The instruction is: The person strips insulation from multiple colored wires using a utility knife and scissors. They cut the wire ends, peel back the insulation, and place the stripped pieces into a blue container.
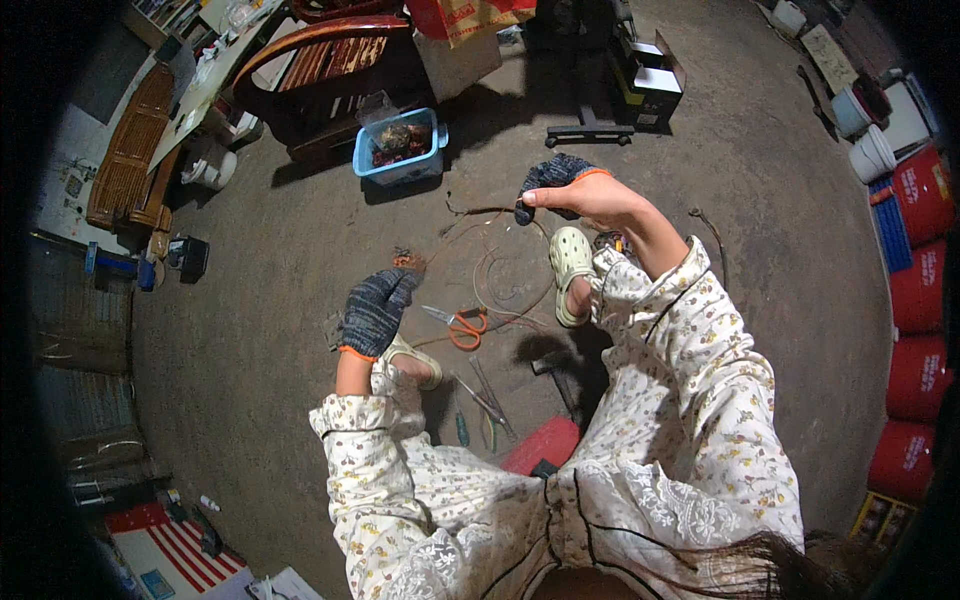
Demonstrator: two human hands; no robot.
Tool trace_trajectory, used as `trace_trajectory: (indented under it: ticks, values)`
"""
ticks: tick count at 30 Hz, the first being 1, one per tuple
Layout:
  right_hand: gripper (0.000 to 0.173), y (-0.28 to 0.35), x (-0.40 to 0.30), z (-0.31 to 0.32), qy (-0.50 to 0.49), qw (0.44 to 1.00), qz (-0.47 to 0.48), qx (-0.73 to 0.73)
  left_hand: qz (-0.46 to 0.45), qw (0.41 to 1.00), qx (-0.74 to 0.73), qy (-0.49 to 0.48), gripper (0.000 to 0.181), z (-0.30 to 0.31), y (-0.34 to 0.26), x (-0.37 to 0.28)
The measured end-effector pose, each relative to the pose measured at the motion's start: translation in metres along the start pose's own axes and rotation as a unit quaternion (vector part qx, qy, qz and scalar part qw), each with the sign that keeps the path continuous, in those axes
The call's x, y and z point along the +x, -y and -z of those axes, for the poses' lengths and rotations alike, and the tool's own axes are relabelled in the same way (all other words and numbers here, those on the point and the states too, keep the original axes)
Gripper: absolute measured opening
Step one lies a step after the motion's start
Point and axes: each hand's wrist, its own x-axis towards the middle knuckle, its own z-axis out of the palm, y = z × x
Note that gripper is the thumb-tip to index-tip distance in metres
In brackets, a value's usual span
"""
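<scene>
My left hand (pixel 376 311), in a grey knitted glove with an orange cuff, grips a small coppery bundle (pixel 409 259) that looks like stripped wire. A thin strand seems to run from it towards my right hand (pixel 559 191). That hand wears a matching glove with the thumb bare, and thumb and fingers are pinched on a thin wire whose end is hard to see. Below lie loose loops of cable (pixel 480 281) on the concrete floor. Orange-handled scissors (pixel 466 328) rest between my feet, partly spread.
Near my seat lie a hammer (pixel 555 382), pliers (pixel 480 399) and a green-handled screwdriver (pixel 461 427). A blue plastic tub (pixel 397 174) with scrap stands ahead, beside a wooden chair (pixel 330 82). Red drums (pixel 916 289) line the right side. Another cable piece (pixel 716 236) lies right.
</scene>
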Motion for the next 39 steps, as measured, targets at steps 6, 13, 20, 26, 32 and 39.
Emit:
trace_trajectory:
  ticks: [6,13,20,26,32,39]
  values:
    - [0.030,-0.022,0.043,0.030,-0.023,0.983,-0.103,-0.149,-0.055,0.964,0.175,-0.192,0.049,0.000,0.000,-0.003]
    - [0.033,-0.133,0.144,0.052,-0.084,0.971,-0.155,-0.160,0.003,0.976,0.029,-0.215,0.032,0.005,0.001,-0.011]
    - [0.021,-0.211,0.210,0.046,-0.194,0.912,-0.210,0.293,-0.024,0.984,0.166,-0.063,0.034,-0.004,-0.006,-0.022]
    - [0.020,-0.269,0.236,0.047,-0.285,0.839,-0.214,0.411,0.040,0.971,0.227,0.070,0.042,-0.006,-0.013,-0.019]
    - [0.027,-0.388,0.241,0.058,-0.314,0.818,-0.275,0.396,0.091,0.954,0.229,0.173,0.037,-0.015,-0.010,-0.009]
    - [0.040,-0.390,0.225,0.049,-0.360,0.811,-0.303,0.348,0.064,0.941,0.282,0.174,0.037,-0.016,-0.001,-0.019]
